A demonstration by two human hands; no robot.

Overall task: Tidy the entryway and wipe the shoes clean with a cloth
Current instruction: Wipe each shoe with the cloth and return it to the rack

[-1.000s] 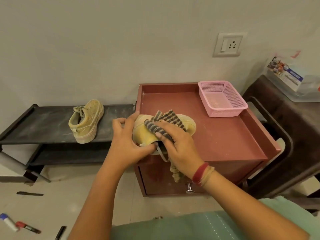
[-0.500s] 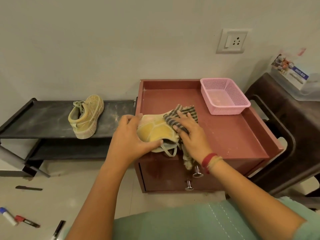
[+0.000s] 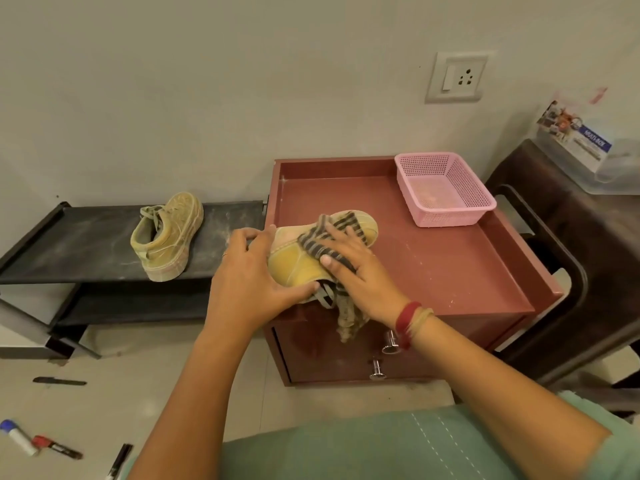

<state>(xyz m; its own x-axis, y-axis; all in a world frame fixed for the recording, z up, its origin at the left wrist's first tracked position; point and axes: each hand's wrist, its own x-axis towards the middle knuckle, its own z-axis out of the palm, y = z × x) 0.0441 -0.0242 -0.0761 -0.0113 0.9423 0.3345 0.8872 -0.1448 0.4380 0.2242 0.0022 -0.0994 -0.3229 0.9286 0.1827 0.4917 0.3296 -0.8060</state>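
Since the earlier frame, the right hand (image 3: 349,268) had slid the striped cloth (image 3: 329,237) back along the yellow shoe (image 3: 301,268) from its toe toward the middle, one cloth end dangling over the cabinet front. That shoe lay on its side at the near left edge of the red cabinet (image 3: 450,265), at the centre of the frame, its long axis running from the heel at lower left to the toe at upper right. The left hand (image 3: 256,271) was clamped around the heel end, thumb under the collar by the loose laces, steadying it. The right hand lay flat, fingers spread, pressing the cloth onto the shoe's side rather than pinching it. Both hands touched the shoe, and the toe lay up and right of the right hand, so the next stroke would likely run that way. A second shoe (image 3: 166,237) stood on the black rack (image 3: 69,251) at left, well apart, apparently unwiped.
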